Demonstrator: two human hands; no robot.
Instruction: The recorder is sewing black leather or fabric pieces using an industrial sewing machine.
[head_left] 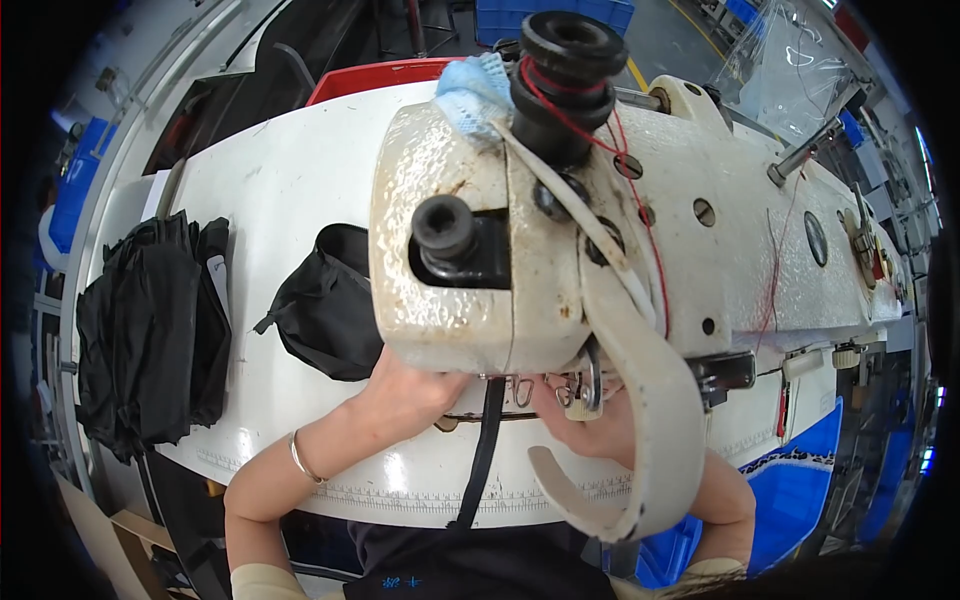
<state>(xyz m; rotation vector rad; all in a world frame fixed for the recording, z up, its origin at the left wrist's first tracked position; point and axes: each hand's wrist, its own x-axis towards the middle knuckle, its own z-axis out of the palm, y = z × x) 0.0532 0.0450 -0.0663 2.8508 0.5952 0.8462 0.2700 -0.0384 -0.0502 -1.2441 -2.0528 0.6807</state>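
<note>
The cream sewing-machine head (445,160) fills the centre, with red thread over its black tension post and a curved cream arm hanging at the front. My left hand (422,392) reaches under it from the left, fingers curled and tips hidden; what they hold is hidden. My right hand (590,430) is under the head on the other side, its fingers mostly behind the needle-area metal parts. A narrow black strip (478,470) runs from the needle area over the table's front edge, between my hands. A black fabric pouch (325,305) lies just left of the head.
A pile of black fabric pieces (150,335) is on the left of the white table (240,190). A red tray (365,78) sits behind it, a blue bin (785,490) below at the right. A light blue cloth (465,90) rests on the machine.
</note>
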